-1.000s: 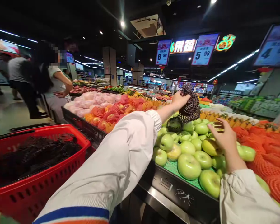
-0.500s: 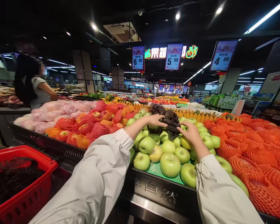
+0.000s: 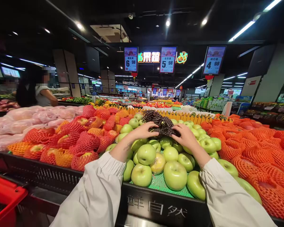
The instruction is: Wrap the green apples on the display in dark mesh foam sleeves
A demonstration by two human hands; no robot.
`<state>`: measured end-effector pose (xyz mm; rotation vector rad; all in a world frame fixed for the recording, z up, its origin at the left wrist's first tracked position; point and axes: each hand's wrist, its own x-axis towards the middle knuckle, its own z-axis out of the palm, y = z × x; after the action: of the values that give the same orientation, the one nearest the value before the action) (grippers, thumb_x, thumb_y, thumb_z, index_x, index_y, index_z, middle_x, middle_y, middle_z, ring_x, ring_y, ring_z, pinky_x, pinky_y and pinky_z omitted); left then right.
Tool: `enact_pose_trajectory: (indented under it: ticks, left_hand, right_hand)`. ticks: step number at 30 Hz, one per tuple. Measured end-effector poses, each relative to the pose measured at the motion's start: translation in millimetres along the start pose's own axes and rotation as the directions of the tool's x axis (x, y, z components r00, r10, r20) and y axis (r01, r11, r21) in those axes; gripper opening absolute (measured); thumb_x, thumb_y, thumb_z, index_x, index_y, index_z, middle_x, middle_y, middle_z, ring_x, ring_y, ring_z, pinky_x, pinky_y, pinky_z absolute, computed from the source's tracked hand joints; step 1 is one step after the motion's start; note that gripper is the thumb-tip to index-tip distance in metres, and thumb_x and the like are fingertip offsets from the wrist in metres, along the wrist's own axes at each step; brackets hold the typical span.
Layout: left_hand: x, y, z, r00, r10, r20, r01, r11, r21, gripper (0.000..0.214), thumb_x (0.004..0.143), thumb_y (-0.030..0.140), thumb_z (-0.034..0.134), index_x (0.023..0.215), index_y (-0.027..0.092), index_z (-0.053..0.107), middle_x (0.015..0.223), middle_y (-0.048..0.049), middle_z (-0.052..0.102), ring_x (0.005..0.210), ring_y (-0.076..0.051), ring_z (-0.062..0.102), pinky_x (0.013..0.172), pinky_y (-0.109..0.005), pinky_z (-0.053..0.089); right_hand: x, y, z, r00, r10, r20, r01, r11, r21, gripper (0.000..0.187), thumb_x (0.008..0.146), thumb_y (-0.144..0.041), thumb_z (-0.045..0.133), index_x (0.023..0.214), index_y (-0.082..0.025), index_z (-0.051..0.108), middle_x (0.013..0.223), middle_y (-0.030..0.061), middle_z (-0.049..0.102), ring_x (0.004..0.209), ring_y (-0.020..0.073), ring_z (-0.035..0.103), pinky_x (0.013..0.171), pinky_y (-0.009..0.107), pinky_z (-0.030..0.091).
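Observation:
Over a pile of green apples, my left hand and my right hand both grip a dark foam net sleeve. The sleeve is stretched between my fingers above an apple near the back of the pile. Both hands have their fingers curled onto the net. White sleeves cover my forearms.
A black crate rim fronts the apples. Fruit in red and orange nets lies to the left, more orange-netted fruit to the right. A red basket stands at lower left. A person stands at far left.
My left hand brought the dark net down from above the pile, and my right hand has come in to grip it too. The view has swung right, away from the red basket.

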<state>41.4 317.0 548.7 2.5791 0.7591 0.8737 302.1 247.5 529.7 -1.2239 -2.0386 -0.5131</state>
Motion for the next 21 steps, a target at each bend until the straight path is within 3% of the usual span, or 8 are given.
enact_pose_trajectory:
  ticks: [2,8,10,13,15,17,21]
  left_hand:
    - [-3,0,-0.4,0.998,-0.022,-0.052,0.021,0.999,-0.028,0.051,0.083,0.044,0.070,0.126,0.017,0.067,0.131,-0.0117,0.067,0.117,-0.027,0.062,0.104,-0.040,0.049]
    - [-9,-3,-2.0,0.970,-0.089,-0.226,0.069,0.993,-0.097,0.057,0.081,0.036,0.071,0.133,0.017,0.059,0.116,-0.0080,0.070,0.082,-0.018,0.064,0.079,-0.032,0.053]
    - [-9,-6,-1.5,0.962,-0.112,-0.250,0.093,0.992,-0.090,0.052,0.080,0.036,0.071,0.128,0.018,0.060,0.111,-0.0060,0.071,0.078,-0.017,0.063,0.076,-0.031,0.053]
    - [-6,-14,1.0,0.951,-0.121,-0.285,0.086,0.988,-0.132,0.042,0.078,0.033,0.071,0.116,0.017,0.065,0.111,-0.0059,0.074,0.089,-0.021,0.068,0.085,-0.034,0.055]
    - [-4,-20,2.0,0.939,-0.135,-0.316,0.092,0.985,-0.149,0.034,0.076,0.027,0.070,0.109,0.016,0.069,0.110,-0.0071,0.076,0.101,-0.025,0.069,0.094,-0.036,0.054]
    - [-3,-23,0.8,0.909,-0.215,-0.358,0.185,0.976,-0.118,0.028,0.076,0.021,0.067,0.103,0.015,0.072,0.110,-0.0085,0.077,0.107,-0.027,0.069,0.098,-0.036,0.052]
    - [-7,-18,-5.9,0.788,-0.424,-0.447,0.473,0.881,-0.003,0.023,0.082,0.026,0.062,0.100,0.017,0.074,0.109,-0.0117,0.078,0.106,-0.031,0.070,0.093,-0.038,0.053]
  right_hand:
    - [-1,5,1,0.997,0.029,-0.078,-0.026,0.999,0.031,0.009,0.084,-0.029,0.067,0.090,-0.022,0.066,0.102,0.0105,0.071,0.099,0.0317,0.064,0.090,0.049,0.050]
    - [-5,2,-11,0.936,0.189,-0.296,-0.120,0.965,0.234,0.024,0.083,-0.043,0.068,0.075,-0.023,0.057,0.079,0.0042,0.065,0.077,0.0234,0.061,0.076,0.039,0.048]
    - [-7,0,-14,0.887,0.301,-0.349,-0.205,0.936,0.286,0.023,0.081,-0.044,0.067,0.088,-0.023,0.060,0.083,0.0037,0.065,0.075,0.0221,0.060,0.073,0.038,0.047]
    - [-8,2,-16,0.804,0.429,-0.413,-0.314,0.895,0.318,0.046,0.079,-0.040,0.064,0.120,-0.021,0.059,0.088,0.0036,0.063,0.077,0.0226,0.060,0.075,0.039,0.049]
    - [-9,8,-15,0.779,0.470,-0.415,-0.383,0.881,0.277,0.049,0.076,-0.038,0.060,0.121,-0.020,0.063,0.087,0.0044,0.062,0.080,0.0243,0.058,0.079,0.042,0.049]
    - [-10,14,-12,0.766,0.508,-0.394,-0.457,0.862,0.222,0.039,0.073,-0.036,0.059,0.106,-0.020,0.070,0.086,0.0061,0.062,0.082,0.0261,0.057,0.084,0.045,0.048]
    - [-12,20,-8,0.735,0.512,-0.445,-0.519,0.847,0.117,0.020,0.069,-0.036,0.062,0.081,-0.020,0.069,0.091,0.0104,0.061,0.096,0.0306,0.054,0.095,0.049,0.045]
